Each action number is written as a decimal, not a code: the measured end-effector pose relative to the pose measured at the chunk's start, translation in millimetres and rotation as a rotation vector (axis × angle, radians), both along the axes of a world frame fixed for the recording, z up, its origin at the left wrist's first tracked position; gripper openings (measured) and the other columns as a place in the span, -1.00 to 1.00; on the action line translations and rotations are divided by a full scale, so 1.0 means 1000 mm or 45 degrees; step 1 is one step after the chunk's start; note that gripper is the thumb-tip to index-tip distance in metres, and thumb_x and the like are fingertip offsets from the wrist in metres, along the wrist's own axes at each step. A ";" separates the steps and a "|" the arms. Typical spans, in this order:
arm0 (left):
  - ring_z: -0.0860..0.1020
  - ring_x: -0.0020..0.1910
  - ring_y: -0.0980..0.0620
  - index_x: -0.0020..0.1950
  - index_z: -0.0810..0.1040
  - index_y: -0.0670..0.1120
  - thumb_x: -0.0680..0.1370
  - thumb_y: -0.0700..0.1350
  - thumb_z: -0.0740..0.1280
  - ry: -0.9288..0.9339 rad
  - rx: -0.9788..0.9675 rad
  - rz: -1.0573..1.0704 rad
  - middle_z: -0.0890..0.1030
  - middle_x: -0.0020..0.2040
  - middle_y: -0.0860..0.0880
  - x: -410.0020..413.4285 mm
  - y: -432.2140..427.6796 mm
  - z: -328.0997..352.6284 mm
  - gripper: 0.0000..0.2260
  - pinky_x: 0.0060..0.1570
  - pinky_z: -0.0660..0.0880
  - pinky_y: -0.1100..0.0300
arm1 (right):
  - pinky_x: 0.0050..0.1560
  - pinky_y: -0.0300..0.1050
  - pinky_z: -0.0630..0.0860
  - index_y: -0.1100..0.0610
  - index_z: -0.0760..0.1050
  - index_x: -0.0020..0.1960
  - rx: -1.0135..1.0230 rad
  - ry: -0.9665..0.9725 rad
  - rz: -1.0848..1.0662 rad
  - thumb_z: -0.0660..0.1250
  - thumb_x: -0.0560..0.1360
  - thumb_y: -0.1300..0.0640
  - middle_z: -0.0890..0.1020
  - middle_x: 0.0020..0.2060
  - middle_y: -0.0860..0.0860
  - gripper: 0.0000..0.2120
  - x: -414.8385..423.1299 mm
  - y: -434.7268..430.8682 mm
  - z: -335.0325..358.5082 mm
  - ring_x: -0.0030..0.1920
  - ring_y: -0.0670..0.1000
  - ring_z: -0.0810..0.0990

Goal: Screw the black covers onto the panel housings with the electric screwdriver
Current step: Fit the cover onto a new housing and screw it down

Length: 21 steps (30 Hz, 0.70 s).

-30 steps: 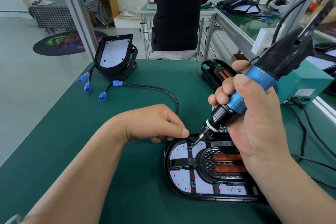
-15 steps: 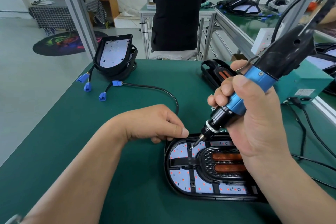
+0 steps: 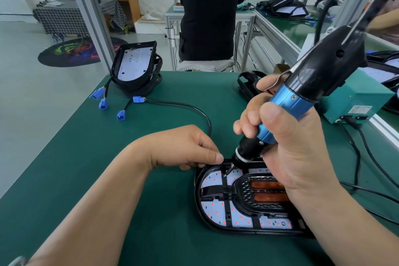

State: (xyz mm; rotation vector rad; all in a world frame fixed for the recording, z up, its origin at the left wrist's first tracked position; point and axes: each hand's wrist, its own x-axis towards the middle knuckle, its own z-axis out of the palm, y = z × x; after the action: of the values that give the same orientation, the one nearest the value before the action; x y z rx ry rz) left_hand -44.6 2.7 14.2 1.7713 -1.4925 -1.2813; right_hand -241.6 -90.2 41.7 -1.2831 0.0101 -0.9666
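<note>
On my feed the right hand (image 3: 298,147) is wrapped round the electric screwdriver (image 3: 287,103), thumb across the blue barrel and fingers curled about the black nose below it. The tool leans down and to the left. Its bit (image 3: 226,174) stands on the black cover (image 3: 226,193) near the far left end of the panel housing (image 3: 197,198). That housing lies flat on the green table (image 3: 86,179) right in front of me. White board with red dots shows through the cover's openings, and two orange bars sit in its perforated middle, partly under the right wrist. The left hand (image 3: 183,147) is at the housing's far left rim, fingers curled under and the thumb laid forward, its tip just beside the screwdriver's collar. I cannot tell from this angle whether it pinches the rim or only rests against it. At the far left corner of the table a second housing (image 3: 133,65) sits tilted on a coil of black cable. Blue connectors (image 3: 103,104) lie beside it, and one lead (image 3: 183,106) curves towards the left hand. A green power box (image 3: 356,101) stands at the right edge with cords running from it, and a person in black (image 3: 211,19) stands at the next bench beyond.
</note>
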 end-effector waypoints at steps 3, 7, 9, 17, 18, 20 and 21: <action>0.30 -0.40 0.06 -0.19 0.65 -0.13 0.64 -0.03 0.44 -0.043 -0.012 -0.004 0.44 -0.35 0.03 -0.002 0.000 0.001 -0.75 -0.42 0.28 0.23 | -0.09 0.08 0.53 0.04 0.51 0.09 0.028 0.037 0.075 0.58 0.45 0.09 0.48 -0.30 0.05 -0.69 0.004 -0.003 0.000 -0.33 0.07 0.50; 0.27 -0.38 -0.02 -0.27 0.55 -0.14 0.65 -0.03 0.43 -0.094 -0.016 -0.022 0.39 -0.39 0.04 -0.004 -0.002 0.002 -0.67 -0.40 0.24 0.15 | -0.12 0.09 0.54 0.03 0.52 0.04 0.055 0.099 0.100 0.42 0.47 0.16 0.47 -0.32 0.06 -0.83 0.009 -0.009 -0.001 -0.34 0.09 0.49; 0.24 -0.37 -0.06 -0.28 0.51 -0.16 0.64 -0.03 0.42 -0.119 -0.028 -0.033 0.34 -0.41 0.04 -0.005 -0.003 0.002 -0.65 -0.40 0.21 0.13 | -0.12 0.10 0.54 0.01 0.55 0.06 0.040 0.110 0.141 0.41 0.46 0.18 0.48 -0.32 0.06 -0.81 0.010 -0.011 -0.002 -0.34 0.09 0.48; 0.23 -0.42 0.07 -0.10 0.62 -0.27 0.62 -0.04 0.44 0.022 -0.006 0.000 0.39 -0.35 0.02 -0.001 -0.004 -0.004 -0.71 -0.44 0.20 0.24 | -0.07 0.05 0.53 0.11 0.51 0.26 0.121 -0.118 0.171 0.31 0.53 0.21 0.49 -0.27 0.02 -0.70 0.003 -0.019 -0.006 -0.33 0.04 0.46; 0.23 -0.42 0.07 -0.06 0.61 -0.30 0.62 -0.03 0.44 0.038 -0.001 0.014 0.39 -0.34 0.02 0.000 -0.004 -0.005 -0.69 -0.44 0.19 0.25 | -0.06 0.03 0.53 0.10 0.51 0.25 0.174 -0.160 0.147 0.30 0.55 0.19 0.48 -0.26 0.01 -0.72 0.002 -0.021 -0.007 -0.32 0.03 0.46; 0.22 -0.43 0.10 0.02 0.64 -0.31 0.66 -0.05 0.40 0.160 0.011 0.090 0.42 -0.33 0.03 0.000 -0.005 -0.008 -0.71 -0.45 0.19 0.28 | -0.03 0.00 0.52 0.08 0.51 0.24 0.281 -0.218 0.077 0.30 0.59 0.16 0.48 -0.24 0.00 -0.77 0.001 -0.027 -0.007 -0.29 0.01 0.46; 0.24 -0.44 0.12 0.08 0.67 -0.29 0.69 -0.11 0.36 0.265 0.001 0.174 0.46 -0.32 0.03 -0.002 -0.008 -0.009 -0.76 -0.46 0.20 0.30 | -0.01 -0.01 0.52 0.07 0.51 0.23 0.337 -0.232 0.035 0.30 0.62 0.15 0.48 -0.23 0.00 -0.80 0.001 -0.029 -0.007 -0.27 0.00 0.47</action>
State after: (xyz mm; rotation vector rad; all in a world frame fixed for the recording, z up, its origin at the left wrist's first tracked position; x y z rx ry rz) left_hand -46.4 -5.2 5.3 1.6530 -1.2358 -1.3500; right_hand -240.8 -119.5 35.2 -0.9475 -0.0204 -1.0193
